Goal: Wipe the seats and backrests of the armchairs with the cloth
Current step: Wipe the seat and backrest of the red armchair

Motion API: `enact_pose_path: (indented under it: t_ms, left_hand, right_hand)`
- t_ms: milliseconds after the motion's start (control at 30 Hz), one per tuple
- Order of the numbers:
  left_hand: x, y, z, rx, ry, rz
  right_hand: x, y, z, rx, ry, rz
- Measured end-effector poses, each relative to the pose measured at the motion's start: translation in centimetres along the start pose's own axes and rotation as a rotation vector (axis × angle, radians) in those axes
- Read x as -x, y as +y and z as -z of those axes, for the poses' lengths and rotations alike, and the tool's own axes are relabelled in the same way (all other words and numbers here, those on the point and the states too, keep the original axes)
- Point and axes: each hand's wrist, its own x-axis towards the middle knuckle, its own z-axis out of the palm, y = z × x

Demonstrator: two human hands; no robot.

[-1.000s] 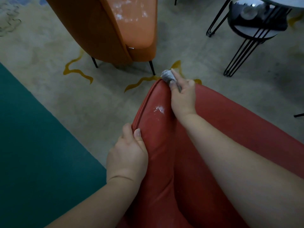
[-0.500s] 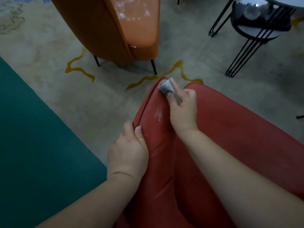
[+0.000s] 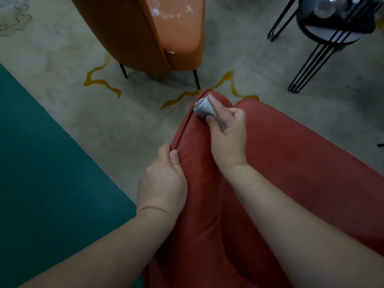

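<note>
A red armchair (image 3: 301, 163) fills the lower right. My right hand (image 3: 227, 135) holds a small bunched grey cloth (image 3: 202, 107) between thumb and fingers and presses it on the far end of the chair's left arm. My left hand (image 3: 164, 179) grips the piped outer edge of that same arm, thumb on top. An orange armchair (image 3: 166, 28) stands further away at the top, with white specks on its seat.
A round black side table (image 3: 328, 32) on thin wire legs stands at the top right with dark items on it. The floor is beige carpet with yellow wavy lines (image 3: 99, 80); a teal area (image 3: 41, 173) lies to the left.
The white powdery spot on the red arm has been wiped away. My right hand slid the cloth back along the arm and then out to its far end. My left hand stayed put.
</note>
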Motion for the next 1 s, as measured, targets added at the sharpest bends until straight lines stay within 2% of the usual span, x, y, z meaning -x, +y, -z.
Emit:
enact_pose_path:
  t_ms: [133,267,367,433,533,633,767,867,900,1000]
  left_hand:
    - [-0.2,-0.2,0.0,0.008,-0.018,-0.002]
    - [-0.2,-0.2,0.1,0.019,-0.024,0.007]
    - [-0.1,-0.1,0.0,0.027,-0.017,0.011]
    - [-0.2,-0.1,0.0,0.028,-0.013,0.005]
    - [-0.2,-0.2,-0.1,0.041,-0.018,0.002]
    - [-0.5,-0.3,-0.1,0.056,-0.027,0.008]
    - [-0.4,-0.2,0.0,0.063,-0.018,0.01]
    - [-0.4,-0.2,-0.1,0.069,-0.012,0.022]
    - [-0.4,-0.2,0.0,0.076,-0.012,0.027]
    - [-0.4,-0.3,0.0,0.087,-0.012,0.034]
  right_hand:
    - [7.0,0.5,1.5,0.01,-0.092,0.202]
    - [5.4,0.6,1.3,0.061,-0.093,0.205]
    - [-0.1,0.3,0.0,0.024,0.003,0.072]
    - [-1.2,0.1,0.0,-0.002,0.002,0.007]
    - [3.8,0.4,1.1,0.039,-0.084,0.173]
    - [8.5,0.6,1.9,0.025,-0.132,0.209]
    - [2.8,0.2,0.4,0.079,-0.073,0.187]
    - [-2.1,0.1,-0.4,0.04,0.009,0.015]
    - [-2.1,0.0,-0.4,0.032,0.01,0.009]
    - [3.2,0.2,0.8,0.07,-0.065,0.189]
